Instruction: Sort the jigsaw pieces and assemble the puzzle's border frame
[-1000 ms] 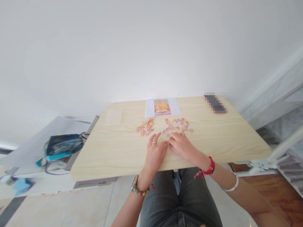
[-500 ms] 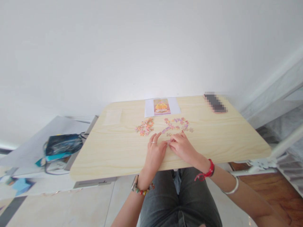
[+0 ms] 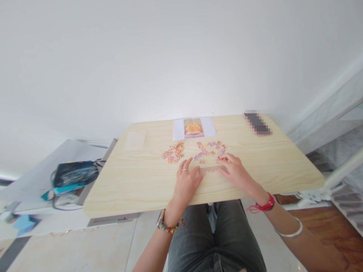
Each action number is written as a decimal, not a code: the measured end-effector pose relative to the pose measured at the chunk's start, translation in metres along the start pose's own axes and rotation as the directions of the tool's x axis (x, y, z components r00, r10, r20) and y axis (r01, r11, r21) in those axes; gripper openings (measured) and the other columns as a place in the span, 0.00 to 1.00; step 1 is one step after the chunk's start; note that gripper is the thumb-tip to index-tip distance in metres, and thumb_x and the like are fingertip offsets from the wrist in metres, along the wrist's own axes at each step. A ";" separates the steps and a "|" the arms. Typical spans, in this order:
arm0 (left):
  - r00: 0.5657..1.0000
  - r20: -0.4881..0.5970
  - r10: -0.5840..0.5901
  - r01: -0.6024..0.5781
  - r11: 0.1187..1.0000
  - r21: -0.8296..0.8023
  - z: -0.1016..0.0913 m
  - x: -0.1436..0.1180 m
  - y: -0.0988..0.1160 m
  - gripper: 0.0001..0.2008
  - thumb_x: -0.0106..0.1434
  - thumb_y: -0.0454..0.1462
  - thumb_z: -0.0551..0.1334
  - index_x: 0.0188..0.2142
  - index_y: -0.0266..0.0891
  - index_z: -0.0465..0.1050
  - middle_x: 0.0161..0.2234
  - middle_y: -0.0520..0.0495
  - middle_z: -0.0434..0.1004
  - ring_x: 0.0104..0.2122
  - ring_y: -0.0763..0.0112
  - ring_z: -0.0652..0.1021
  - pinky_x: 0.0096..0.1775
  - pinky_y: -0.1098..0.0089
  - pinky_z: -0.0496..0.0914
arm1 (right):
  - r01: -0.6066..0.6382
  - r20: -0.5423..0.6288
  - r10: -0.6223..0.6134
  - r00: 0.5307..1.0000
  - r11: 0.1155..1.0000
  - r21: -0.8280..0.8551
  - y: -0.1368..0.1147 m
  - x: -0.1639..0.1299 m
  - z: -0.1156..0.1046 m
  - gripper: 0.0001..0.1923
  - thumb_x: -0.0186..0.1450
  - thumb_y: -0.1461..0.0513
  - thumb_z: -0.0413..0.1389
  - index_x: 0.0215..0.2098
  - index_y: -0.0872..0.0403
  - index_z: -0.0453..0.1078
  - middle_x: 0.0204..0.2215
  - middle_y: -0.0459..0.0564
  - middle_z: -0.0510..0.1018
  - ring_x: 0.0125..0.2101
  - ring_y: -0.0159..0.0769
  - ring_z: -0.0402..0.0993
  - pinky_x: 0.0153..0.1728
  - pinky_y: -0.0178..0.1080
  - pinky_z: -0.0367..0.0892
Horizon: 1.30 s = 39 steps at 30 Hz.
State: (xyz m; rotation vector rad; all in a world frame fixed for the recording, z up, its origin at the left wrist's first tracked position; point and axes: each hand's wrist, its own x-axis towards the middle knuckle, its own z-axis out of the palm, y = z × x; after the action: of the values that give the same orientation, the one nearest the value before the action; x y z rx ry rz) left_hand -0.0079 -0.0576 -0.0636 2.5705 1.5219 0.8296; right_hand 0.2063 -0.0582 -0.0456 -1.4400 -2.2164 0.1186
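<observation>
Joined jigsaw strip (image 3: 210, 169) lies flat on tabletop (image 3: 136, 177), between left hand (image 3: 185, 183) and right hand (image 3: 237, 173). Likely light, stiff, weak at joints; hold by edges. Can't tell if either's fingers grip.

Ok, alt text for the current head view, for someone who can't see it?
A person's left hand and right hand are at either end of a row of puzzle pieces on a pale table. Beyond lie an orange-toned cluster, a purplish cluster of loose pieces and a printed picture; a pixelated phone lies at back right.
</observation>
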 end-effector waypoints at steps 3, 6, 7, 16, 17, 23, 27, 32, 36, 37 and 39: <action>1.000 0.014 0.000 0.000 1.000 0.006 0.002 -0.001 -0.003 0.10 0.57 0.37 0.62 0.40 0.39 0.72 0.54 0.37 0.59 0.54 0.49 0.61 0.50 0.48 0.66 | -0.004 0.020 0.004 1.000 1.000 -0.003 0.018 -0.010 -0.004 0.10 0.61 0.63 0.54 0.40 0.53 0.71 0.41 0.54 0.71 0.40 0.39 0.68 0.42 0.44 0.62; 1.000 0.007 -0.006 0.006 1.000 0.008 0.003 -0.001 -0.003 0.08 0.57 0.36 0.62 0.38 0.40 0.73 0.54 0.38 0.59 0.55 0.49 0.60 0.50 0.48 0.66 | 0.013 0.057 -0.012 0.998 1.000 -0.011 0.024 -0.017 -0.005 0.08 0.61 0.61 0.54 0.38 0.52 0.72 0.41 0.53 0.70 0.40 0.39 0.68 0.42 0.44 0.63; 1.000 0.005 -0.008 0.008 1.000 0.011 0.002 0.000 -0.003 0.08 0.57 0.36 0.62 0.38 0.40 0.73 0.54 0.38 0.59 0.54 0.49 0.60 0.50 0.48 0.66 | 0.016 0.067 -0.015 0.998 1.000 -0.014 0.024 -0.018 -0.004 0.08 0.61 0.61 0.54 0.38 0.52 0.72 0.41 0.53 0.70 0.41 0.39 0.68 0.43 0.44 0.62; 1.000 0.008 -0.011 0.011 1.000 0.011 0.001 0.003 -0.003 0.07 0.56 0.36 0.64 0.36 0.40 0.74 0.54 0.39 0.60 0.54 0.49 0.61 0.51 0.48 0.65 | 0.000 0.079 -0.002 0.997 1.000 0.019 0.023 -0.016 -0.001 0.08 0.61 0.62 0.54 0.38 0.53 0.72 0.40 0.52 0.71 0.42 0.39 0.68 0.44 0.43 0.63; 1.000 0.006 -0.017 0.017 1.000 0.010 0.002 0.003 -0.003 0.07 0.56 0.36 0.64 0.36 0.40 0.74 0.54 0.39 0.60 0.54 0.50 0.61 0.51 0.48 0.65 | 0.001 0.078 -0.003 0.997 1.000 0.021 0.023 -0.016 -0.001 0.07 0.61 0.62 0.54 0.38 0.53 0.72 0.40 0.52 0.71 0.42 0.39 0.68 0.44 0.43 0.63; 0.999 -0.009 -0.042 0.042 0.999 0.011 0.007 0.003 -0.005 0.08 0.56 0.36 0.64 0.37 0.40 0.73 0.54 0.39 0.60 0.55 0.50 0.61 0.50 0.49 0.66 | -0.005 0.064 0.003 0.998 1.000 0.030 0.025 -0.015 0.001 0.07 0.61 0.63 0.54 0.38 0.53 0.72 0.40 0.52 0.71 0.42 0.38 0.68 0.44 0.43 0.63; 0.998 -0.019 -0.057 0.057 0.998 0.020 0.009 0.003 -0.006 0.09 0.56 0.36 0.64 0.38 0.41 0.73 0.54 0.39 0.61 0.55 0.50 0.61 0.50 0.49 0.66 | -0.017 0.042 0.015 0.999 0.999 0.042 0.026 -0.015 0.005 0.08 0.62 0.64 0.53 0.39 0.53 0.71 0.40 0.52 0.71 0.42 0.38 0.68 0.44 0.42 0.63; 0.998 -0.024 -0.054 0.055 0.997 0.044 0.011 0.003 -0.006 0.11 0.54 0.35 0.65 0.39 0.41 0.72 0.53 0.39 0.61 0.55 0.50 0.61 0.50 0.49 0.66 | -0.025 0.016 0.024 1.000 0.999 0.040 0.025 -0.015 0.007 0.08 0.62 0.64 0.53 0.39 0.53 0.71 0.40 0.53 0.71 0.43 0.39 0.68 0.44 0.44 0.62; 0.998 -0.057 -0.040 0.043 0.997 0.061 0.010 0.002 -0.008 0.14 0.54 0.35 0.65 0.42 0.41 0.70 0.53 0.39 0.61 0.54 0.50 0.62 0.50 0.49 0.66 | -0.058 -0.027 0.059 0.998 0.997 0.049 0.032 -0.015 0.002 0.09 0.63 0.63 0.51 0.40 0.54 0.71 0.41 0.54 0.71 0.43 0.40 0.67 0.45 0.45 0.63; 0.997 -0.068 -0.032 0.037 0.997 0.066 0.010 0.002 -0.008 0.15 0.54 0.36 0.65 0.42 0.41 0.70 0.53 0.39 0.61 0.54 0.50 0.63 0.50 0.49 0.66 | -0.074 -0.041 0.076 0.996 0.996 0.050 0.036 -0.015 0.000 0.10 0.63 0.63 0.50 0.40 0.54 0.71 0.41 0.54 0.71 0.43 0.40 0.67 0.45 0.45 0.63; 0.996 -0.092 -0.016 0.023 0.997 0.074 0.007 0.001 -0.010 0.15 0.55 0.36 0.65 0.43 0.40 0.69 0.54 0.38 0.60 0.54 0.50 0.62 0.51 0.50 0.66 | -0.113 -0.053 0.115 0.992 0.993 0.044 0.044 -0.014 -0.004 0.11 0.63 0.63 0.49 0.41 0.55 0.71 0.41 0.55 0.70 0.43 0.41 0.67 0.45 0.46 0.63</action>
State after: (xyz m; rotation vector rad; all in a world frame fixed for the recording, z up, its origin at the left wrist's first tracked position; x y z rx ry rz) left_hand -0.0122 -0.0500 -0.0723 2.5989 1.6303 0.9180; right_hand 0.2499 -0.0519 -0.0612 -1.5288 -2.0756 0.1591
